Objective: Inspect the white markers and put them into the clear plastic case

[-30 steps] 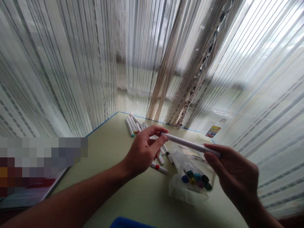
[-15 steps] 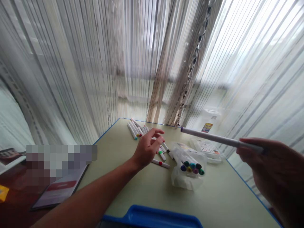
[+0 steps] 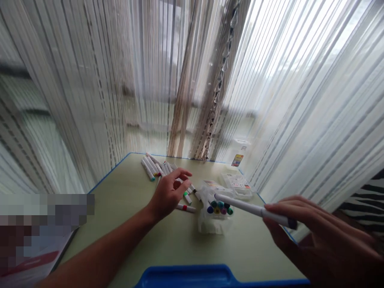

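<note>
My right hand (image 3: 312,232) pinches a white marker (image 3: 247,207) with a dark purple end, holding it tilted in the air. The marker's far tip overlaps the clear plastic case (image 3: 211,227) in view; I cannot tell whether they touch. Several markers with coloured caps (image 3: 220,209) lie in that case, their ends facing me. My left hand (image 3: 168,194) hovers by the loose markers, fingers bent but apart, with nothing seen in them. Behind it lies a pile of white markers (image 3: 151,166), partly hidden by the hand. A red-banded marker (image 3: 186,208) rests just below the left hand.
The pale table (image 3: 120,196) has a blue edge and a blue tray-like rim (image 3: 187,274) at the front. A clear lid with a printed label (image 3: 238,185) lies behind the case. String curtains (image 3: 144,80) hang around the far side.
My right hand has lowered and moved left, bringing the marker over towards the case. The head view has turned slightly right. My left hand stays by the loose markers.
</note>
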Demonstrator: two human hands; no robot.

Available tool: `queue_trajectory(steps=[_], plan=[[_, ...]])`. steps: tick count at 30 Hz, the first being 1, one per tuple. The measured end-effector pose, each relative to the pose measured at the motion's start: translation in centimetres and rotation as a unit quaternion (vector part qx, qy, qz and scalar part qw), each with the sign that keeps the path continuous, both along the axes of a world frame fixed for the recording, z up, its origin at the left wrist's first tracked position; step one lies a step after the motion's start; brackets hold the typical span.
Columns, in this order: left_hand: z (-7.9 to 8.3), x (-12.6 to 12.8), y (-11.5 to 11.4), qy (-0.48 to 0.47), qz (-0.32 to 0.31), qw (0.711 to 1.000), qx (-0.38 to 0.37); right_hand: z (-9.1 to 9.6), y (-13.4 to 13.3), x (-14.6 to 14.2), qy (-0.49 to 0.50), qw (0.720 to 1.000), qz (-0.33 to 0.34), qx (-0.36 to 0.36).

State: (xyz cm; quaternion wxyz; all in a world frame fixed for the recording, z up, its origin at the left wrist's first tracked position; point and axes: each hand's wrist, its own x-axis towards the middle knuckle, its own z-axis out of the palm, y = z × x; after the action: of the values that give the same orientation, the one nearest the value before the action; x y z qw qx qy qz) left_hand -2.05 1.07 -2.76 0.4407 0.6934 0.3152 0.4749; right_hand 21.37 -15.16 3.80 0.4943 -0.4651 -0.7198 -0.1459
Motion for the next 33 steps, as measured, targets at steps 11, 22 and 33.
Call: queue_trajectory(steps=[11,22,33], plan=[[0.1,-0.1,-0.1,0.037,-0.002,0.999,-0.003,-1.3,3.5,-2.5,-0.179,0.981,0.034,-0.068],[-0.6,-0.1,0.2,0.060,-0.016,0.998,0.023,-2.6,4.9,-3.4,-0.180,0.977,0.009,-0.116],[-0.5,-0.1,0.1,0.083,-0.022,0.996,0.032,-3.2,5.7,-3.6,-0.181,0.979,-0.008,-0.095]])
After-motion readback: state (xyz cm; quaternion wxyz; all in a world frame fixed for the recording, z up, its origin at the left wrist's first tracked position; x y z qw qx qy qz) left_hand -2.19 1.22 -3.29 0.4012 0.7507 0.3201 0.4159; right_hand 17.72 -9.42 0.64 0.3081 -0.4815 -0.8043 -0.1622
